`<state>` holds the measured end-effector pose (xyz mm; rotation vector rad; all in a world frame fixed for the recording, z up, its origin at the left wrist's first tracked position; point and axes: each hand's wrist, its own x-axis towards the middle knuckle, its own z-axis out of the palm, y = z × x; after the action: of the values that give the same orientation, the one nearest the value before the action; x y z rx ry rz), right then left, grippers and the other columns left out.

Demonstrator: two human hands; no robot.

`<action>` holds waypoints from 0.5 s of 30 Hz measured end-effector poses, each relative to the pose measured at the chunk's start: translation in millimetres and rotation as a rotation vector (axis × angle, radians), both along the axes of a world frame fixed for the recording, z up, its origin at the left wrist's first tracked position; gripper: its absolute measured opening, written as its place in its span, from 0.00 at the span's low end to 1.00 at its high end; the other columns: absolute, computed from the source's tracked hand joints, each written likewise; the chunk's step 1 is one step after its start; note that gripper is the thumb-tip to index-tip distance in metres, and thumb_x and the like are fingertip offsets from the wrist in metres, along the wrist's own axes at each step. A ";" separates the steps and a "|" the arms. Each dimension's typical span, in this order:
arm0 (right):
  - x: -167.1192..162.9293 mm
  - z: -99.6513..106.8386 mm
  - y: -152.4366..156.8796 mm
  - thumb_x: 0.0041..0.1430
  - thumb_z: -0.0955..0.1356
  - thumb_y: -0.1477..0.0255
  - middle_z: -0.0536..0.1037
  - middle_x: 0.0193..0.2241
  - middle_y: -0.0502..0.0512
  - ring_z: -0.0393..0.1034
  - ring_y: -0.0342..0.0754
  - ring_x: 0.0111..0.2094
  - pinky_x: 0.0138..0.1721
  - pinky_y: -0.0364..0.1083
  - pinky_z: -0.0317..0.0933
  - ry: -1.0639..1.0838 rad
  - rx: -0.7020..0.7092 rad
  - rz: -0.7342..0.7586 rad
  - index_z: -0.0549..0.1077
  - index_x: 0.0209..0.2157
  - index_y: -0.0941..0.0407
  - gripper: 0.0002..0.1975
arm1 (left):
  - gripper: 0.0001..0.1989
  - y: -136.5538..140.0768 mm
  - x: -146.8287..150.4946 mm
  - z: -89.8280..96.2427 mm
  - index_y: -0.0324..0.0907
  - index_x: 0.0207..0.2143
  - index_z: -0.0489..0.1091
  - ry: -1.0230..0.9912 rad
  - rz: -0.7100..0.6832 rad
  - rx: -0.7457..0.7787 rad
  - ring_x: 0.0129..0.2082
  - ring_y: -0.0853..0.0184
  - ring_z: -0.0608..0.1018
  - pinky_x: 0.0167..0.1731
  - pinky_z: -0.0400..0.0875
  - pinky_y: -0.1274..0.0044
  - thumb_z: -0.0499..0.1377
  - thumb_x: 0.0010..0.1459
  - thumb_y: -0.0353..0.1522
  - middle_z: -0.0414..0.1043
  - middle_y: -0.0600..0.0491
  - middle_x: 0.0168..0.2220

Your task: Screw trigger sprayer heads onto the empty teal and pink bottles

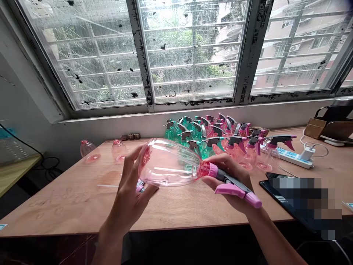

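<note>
Fingers of our left hand (127,193) are clamped on the rounded base of a clear pink bottle (171,163); those of our right hand (237,175) grip the collar where its grey-and-pink spray head (238,189) joins. We hold it sideways above the desk (68,206): smooth, glossy, streaked with light, nozzle slanting down rightward. From the left, two rounded pink bottles (120,151) stand near the desk's left edge; bare grained wood opens toward us; green and pink spray bottles (208,151) crowd behind; a white power strip (295,156) and flat dark devices (282,200) follow.
</note>
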<state>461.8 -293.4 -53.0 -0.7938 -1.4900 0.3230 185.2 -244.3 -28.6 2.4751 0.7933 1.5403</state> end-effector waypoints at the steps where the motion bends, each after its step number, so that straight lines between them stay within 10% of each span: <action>1: -0.1 -0.6 0.7 0.61 0.81 0.64 0.81 0.31 0.48 0.72 0.45 0.25 0.25 0.42 0.68 -0.011 0.012 -0.005 0.78 0.46 0.50 0.15 | 0.42 -1.0 -0.4 0.7 0.63 0.76 0.54 0.007 0.044 0.003 0.73 0.47 0.67 0.72 0.64 0.52 0.67 0.68 0.32 0.59 0.49 0.74; 5: 0.3 -2.7 2.5 0.60 0.82 0.67 0.84 0.33 0.50 0.75 0.47 0.27 0.29 0.44 0.71 -0.048 0.115 -0.058 0.78 0.48 0.49 0.18 | 0.43 -2.0 2.9 1.4 0.58 0.74 0.59 -0.064 -0.065 -0.090 0.75 0.46 0.65 0.74 0.62 0.52 0.74 0.61 0.40 0.61 0.48 0.74; 9: 0.3 0.5 2.4 0.62 0.81 0.67 0.83 0.31 0.49 0.75 0.46 0.26 0.26 0.42 0.70 -0.058 0.049 0.014 0.78 0.45 0.51 0.14 | 0.21 0.8 10.1 3.6 0.56 0.62 0.69 -0.232 -0.248 -0.075 0.77 0.56 0.62 0.75 0.63 0.58 0.65 0.70 0.32 0.63 0.53 0.74; 15: -0.7 2.6 4.5 0.64 0.78 0.56 0.84 0.29 0.53 0.81 0.51 0.28 0.25 0.46 0.74 0.195 -0.170 0.211 0.78 0.39 0.53 0.16 | 0.25 3.6 7.0 6.6 0.54 0.60 0.69 -0.183 -0.131 0.046 0.76 0.54 0.63 0.71 0.67 0.58 0.69 0.66 0.27 0.63 0.49 0.72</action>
<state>461.1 -288.9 -50.4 -0.7174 -1.3761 0.6742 192.2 -240.7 -22.0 2.3211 0.5612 1.7237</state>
